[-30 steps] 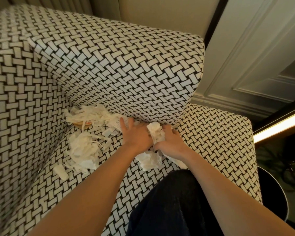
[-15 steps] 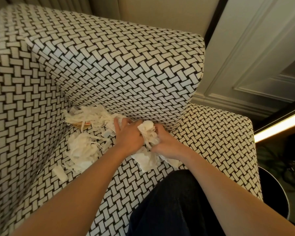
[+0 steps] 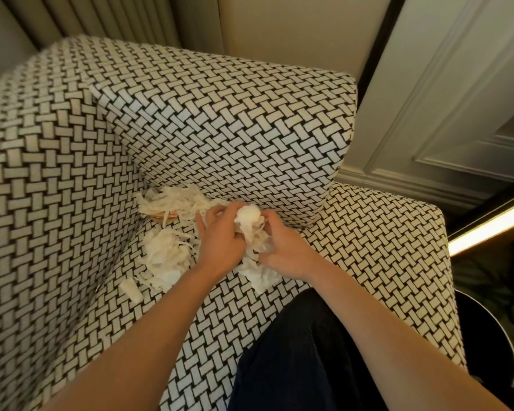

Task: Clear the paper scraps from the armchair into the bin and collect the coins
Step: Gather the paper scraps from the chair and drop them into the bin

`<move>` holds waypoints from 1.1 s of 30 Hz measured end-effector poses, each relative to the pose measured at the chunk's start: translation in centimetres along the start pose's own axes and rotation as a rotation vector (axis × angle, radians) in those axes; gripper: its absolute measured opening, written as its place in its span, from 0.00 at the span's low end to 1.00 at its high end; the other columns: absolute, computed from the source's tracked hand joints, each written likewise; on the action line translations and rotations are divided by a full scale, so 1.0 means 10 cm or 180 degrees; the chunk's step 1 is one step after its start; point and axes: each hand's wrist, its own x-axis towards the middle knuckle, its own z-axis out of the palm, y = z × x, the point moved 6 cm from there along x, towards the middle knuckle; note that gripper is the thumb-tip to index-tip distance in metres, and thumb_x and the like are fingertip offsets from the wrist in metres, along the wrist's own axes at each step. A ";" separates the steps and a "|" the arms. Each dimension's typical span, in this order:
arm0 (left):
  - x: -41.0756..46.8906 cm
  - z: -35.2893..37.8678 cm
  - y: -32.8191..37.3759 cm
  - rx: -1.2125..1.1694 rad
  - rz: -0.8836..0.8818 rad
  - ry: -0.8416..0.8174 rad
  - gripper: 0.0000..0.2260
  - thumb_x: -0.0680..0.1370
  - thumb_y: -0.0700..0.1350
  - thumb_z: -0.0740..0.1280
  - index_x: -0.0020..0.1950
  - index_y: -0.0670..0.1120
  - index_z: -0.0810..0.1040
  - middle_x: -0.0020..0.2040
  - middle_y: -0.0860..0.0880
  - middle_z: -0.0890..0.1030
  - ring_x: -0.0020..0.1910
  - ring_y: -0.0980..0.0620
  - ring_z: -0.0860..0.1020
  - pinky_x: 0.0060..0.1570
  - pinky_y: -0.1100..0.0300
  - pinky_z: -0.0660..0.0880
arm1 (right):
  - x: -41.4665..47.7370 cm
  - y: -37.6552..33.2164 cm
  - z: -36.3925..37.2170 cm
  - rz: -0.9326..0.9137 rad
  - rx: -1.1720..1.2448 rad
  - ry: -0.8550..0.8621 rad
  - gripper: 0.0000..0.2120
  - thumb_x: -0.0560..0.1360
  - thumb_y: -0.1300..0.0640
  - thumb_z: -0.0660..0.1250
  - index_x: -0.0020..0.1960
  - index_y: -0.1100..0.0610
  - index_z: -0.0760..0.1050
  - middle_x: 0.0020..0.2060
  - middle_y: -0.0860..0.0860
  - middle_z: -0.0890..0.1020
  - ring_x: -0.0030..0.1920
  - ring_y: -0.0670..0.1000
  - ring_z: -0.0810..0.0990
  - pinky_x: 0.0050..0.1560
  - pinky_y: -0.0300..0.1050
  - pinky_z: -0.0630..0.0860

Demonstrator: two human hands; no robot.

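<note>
On the armchair (image 3: 220,129) seat, the left hand (image 3: 220,241) and right hand (image 3: 285,250) both gripped one paper wad (image 3: 248,218) between them; loose scraps (image 3: 163,253) lay just beside the left hand.

no readable text, no labels, no numbers

pleated beige curtain (image 3: 107,19) top left; white panelled wall (image 3: 445,99) right; warm light strip (image 3: 487,229) below it
</note>
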 end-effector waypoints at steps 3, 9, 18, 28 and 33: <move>-0.09 -0.16 0.15 -0.0095 0.0052 0.0090 0.27 0.71 0.30 0.61 0.67 0.49 0.70 0.51 0.55 0.66 0.69 0.51 0.58 0.73 0.49 0.36 | -0.08 -0.06 -0.09 -0.0171 0.0244 0.0329 0.28 0.72 0.66 0.67 0.68 0.54 0.62 0.56 0.47 0.76 0.53 0.45 0.76 0.50 0.32 0.72; -0.18 -0.25 0.21 -0.0013 0.0079 -0.0129 0.24 0.74 0.40 0.64 0.69 0.55 0.67 0.59 0.51 0.75 0.68 0.48 0.62 0.72 0.43 0.43 | -0.26 -0.10 -0.27 -0.0303 0.0036 0.0806 0.22 0.73 0.59 0.70 0.66 0.54 0.69 0.60 0.48 0.76 0.56 0.46 0.75 0.55 0.39 0.72; -0.33 -0.31 -0.01 0.0021 -0.0143 -0.0316 0.26 0.74 0.49 0.68 0.72 0.56 0.65 0.67 0.53 0.73 0.70 0.47 0.66 0.71 0.39 0.54 | -0.52 -0.07 -0.46 -0.0156 -0.0497 0.1437 0.08 0.75 0.55 0.67 0.55 0.52 0.77 0.48 0.45 0.80 0.46 0.46 0.78 0.45 0.32 0.72; -0.41 -0.22 -0.19 0.0580 -0.0149 -0.0558 0.21 0.76 0.43 0.67 0.68 0.54 0.70 0.70 0.51 0.70 0.68 0.48 0.67 0.66 0.51 0.66 | -0.55 -0.13 -0.45 -0.0018 -0.1079 0.1481 0.16 0.75 0.62 0.64 0.62 0.54 0.73 0.60 0.52 0.75 0.49 0.49 0.77 0.53 0.44 0.74; -0.56 -0.04 -0.28 0.1172 0.0000 -0.0940 0.23 0.79 0.47 0.63 0.73 0.55 0.64 0.72 0.51 0.67 0.69 0.45 0.65 0.66 0.51 0.64 | -0.43 0.03 -0.27 0.0467 -0.1067 0.0462 0.32 0.71 0.60 0.67 0.72 0.49 0.62 0.68 0.55 0.65 0.61 0.55 0.71 0.58 0.45 0.68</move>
